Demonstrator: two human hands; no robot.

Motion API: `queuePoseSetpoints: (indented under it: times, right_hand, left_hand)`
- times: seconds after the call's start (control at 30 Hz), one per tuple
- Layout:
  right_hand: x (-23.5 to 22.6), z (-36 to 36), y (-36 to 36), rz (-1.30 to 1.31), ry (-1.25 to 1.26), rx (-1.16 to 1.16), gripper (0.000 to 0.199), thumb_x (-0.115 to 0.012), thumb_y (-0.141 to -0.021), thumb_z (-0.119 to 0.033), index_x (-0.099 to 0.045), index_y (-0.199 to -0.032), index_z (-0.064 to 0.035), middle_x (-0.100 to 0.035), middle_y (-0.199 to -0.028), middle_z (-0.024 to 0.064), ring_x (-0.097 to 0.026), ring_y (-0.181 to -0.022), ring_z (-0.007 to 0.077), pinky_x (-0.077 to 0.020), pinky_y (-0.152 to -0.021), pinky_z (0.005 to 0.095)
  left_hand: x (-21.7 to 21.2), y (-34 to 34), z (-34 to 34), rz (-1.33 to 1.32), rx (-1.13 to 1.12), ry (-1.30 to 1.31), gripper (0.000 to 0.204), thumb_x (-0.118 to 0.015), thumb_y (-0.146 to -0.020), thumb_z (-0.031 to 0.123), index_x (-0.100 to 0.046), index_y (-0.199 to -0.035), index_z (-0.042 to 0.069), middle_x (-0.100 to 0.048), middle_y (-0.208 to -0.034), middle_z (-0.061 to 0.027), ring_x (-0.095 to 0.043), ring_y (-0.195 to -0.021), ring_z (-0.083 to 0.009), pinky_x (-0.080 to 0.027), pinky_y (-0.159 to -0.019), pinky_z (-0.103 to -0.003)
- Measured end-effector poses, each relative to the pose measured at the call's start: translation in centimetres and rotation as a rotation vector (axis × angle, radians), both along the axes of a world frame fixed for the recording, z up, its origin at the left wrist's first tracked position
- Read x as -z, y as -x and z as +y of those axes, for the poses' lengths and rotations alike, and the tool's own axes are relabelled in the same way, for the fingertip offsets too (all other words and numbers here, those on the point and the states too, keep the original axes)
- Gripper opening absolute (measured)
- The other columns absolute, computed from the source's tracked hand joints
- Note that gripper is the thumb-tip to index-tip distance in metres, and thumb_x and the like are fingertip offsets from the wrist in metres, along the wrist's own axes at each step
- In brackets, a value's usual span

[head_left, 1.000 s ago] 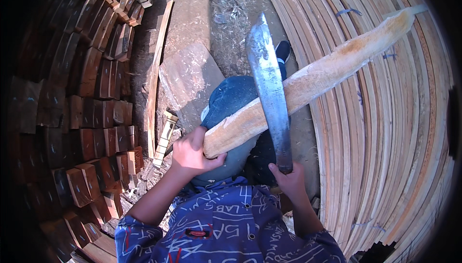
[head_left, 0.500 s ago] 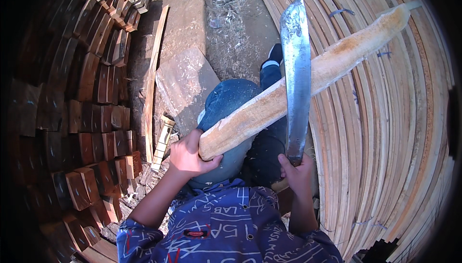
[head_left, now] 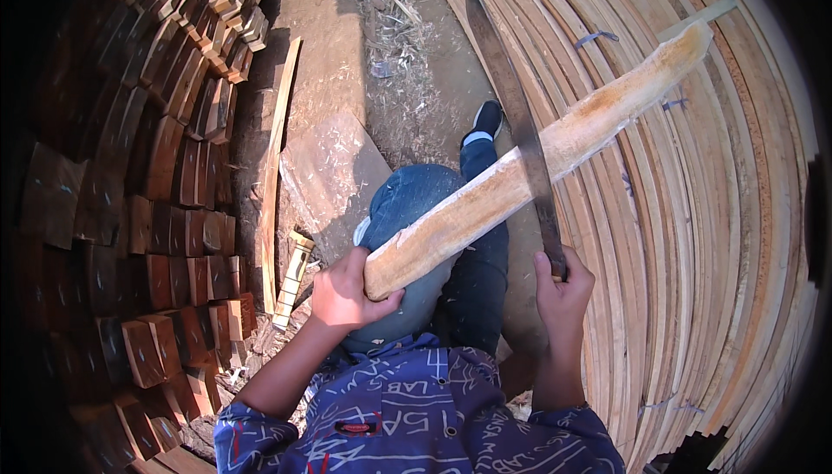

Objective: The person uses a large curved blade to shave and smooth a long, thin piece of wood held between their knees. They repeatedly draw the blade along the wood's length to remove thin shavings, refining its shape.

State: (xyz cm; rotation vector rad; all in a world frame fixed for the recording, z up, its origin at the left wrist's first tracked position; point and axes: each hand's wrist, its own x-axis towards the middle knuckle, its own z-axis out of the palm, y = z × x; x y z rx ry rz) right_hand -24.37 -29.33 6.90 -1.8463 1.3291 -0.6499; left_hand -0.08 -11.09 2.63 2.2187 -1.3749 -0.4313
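A long pale plank [head_left: 468,207] with rough, chipped edges slants from my lap up to the far right. My left hand [head_left: 348,290] is closed around its near end, thumb on the near side. In my right hand [head_left: 563,290] is a machete [head_left: 529,140], gripped by its handle, which the fingers mostly hide. The dark blade points up and away and crosses over the plank's middle in view; whether it touches the wood I cannot tell. The plank passes above my knee [head_left: 416,197].
Dark cut wood blocks [head_left: 165,231] are stacked along the left. Long bundled strips [head_left: 667,257] fill the right side. A flat board [head_left: 334,179], a thin slat [head_left: 282,171] and a short yellowish piece with dark marks [head_left: 293,279] lie on the ground among wood shavings [head_left: 394,23].
My right hand has moved right and slightly up. The machete has turned, its tip swinging left and its face now dark instead of shiny. The plank has shifted only slightly.
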Motion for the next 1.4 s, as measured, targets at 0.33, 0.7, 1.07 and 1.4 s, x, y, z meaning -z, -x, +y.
queuePoseSetpoints:
  times: [0.33, 0.7, 1.07, 1.4]
  right_hand:
    - [-0.3, -1.7, -1.4, 0.432, 0.303, -0.306, 0.028, -0.075, -0.067, -0.007, -0.062, -0.092, -0.0049, -0.067, -0.081, 0.0162, -0.067, -0.073, 0.0371, -0.0517, -0.064, 0.0436]
    - [0.3, -4.4, -1.9, 0.542, 0.356, -0.333, 0.012, -0.067, -0.062, -0.01, -0.059, -0.068, -0.0029, -0.061, -0.066, 0.0168, -0.063, -0.065, 0.0372, -0.0454, -0.059, 0.0452]
    - [0.0, -7.5, 2.4, 0.761, 0.443, -0.162, 0.015, -0.07, -0.065, -0.013, -0.065, -0.075, -0.0028, -0.063, -0.069, 0.0182, -0.065, -0.067, 0.0371, -0.0477, -0.06, 0.0446]
    - [-1.7, -9.3, 4.2, 0.602, 0.159, 0.078, 0.024, -0.073, -0.078, -0.02, -0.064, -0.071, 0.0012, -0.055, -0.055, 0.0179, -0.057, -0.051, 0.0332, -0.044, -0.054, 0.0408]
  left_hand:
    - [-0.4, 0.3, -0.1, -0.028, -0.001, -0.012, 0.057, -0.081, -0.065, 0.044, -0.053, -0.092, 0.003, -0.062, -0.074, -0.0156, -0.066, -0.067, -0.0334, -0.054, -0.058, -0.042]
    - [-0.3, 0.3, 0.0, -0.041, -0.02, 0.017, 0.056, -0.082, -0.065, 0.045, -0.054, -0.091, 0.003, -0.062, -0.074, -0.0147, -0.066, -0.067, -0.0326, -0.054, -0.057, -0.041]
    - [-0.5, 0.1, 0.0, -0.01, -0.025, 0.009, 0.061, -0.082, -0.062, 0.044, -0.057, -0.099, 0.002, -0.064, -0.074, -0.018, -0.067, -0.068, -0.0352, -0.054, -0.06, -0.042]
    - [0.0, 0.1, -0.4, -0.011, -0.019, 0.007, 0.057, -0.082, -0.063, 0.045, -0.054, -0.092, 0.004, -0.063, -0.074, -0.0154, -0.066, -0.064, -0.0326, -0.054, -0.057, -0.041]
